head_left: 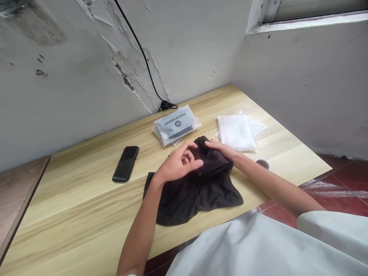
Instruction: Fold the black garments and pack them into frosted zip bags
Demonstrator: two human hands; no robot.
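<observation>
A black cloth garment lies crumpled near the table's front edge, its lower part spread flat and its upper part bunched up. My right hand holds the bunched upper part, thumb on top and the other fingers hidden by the fabric. Over the left side of the bunch is my left hand, its fingers loosely curled and its thumb apart from them. Nothing shows between those fingers; whether the thumb tip touches the cloth I cannot tell.
Clear packages marked ROCKBROS are stacked by the wall, near a coiled black cable. White plastic pouches lie behind my right hand. A black phone lies at left, and a round table hole is near my right forearm.
</observation>
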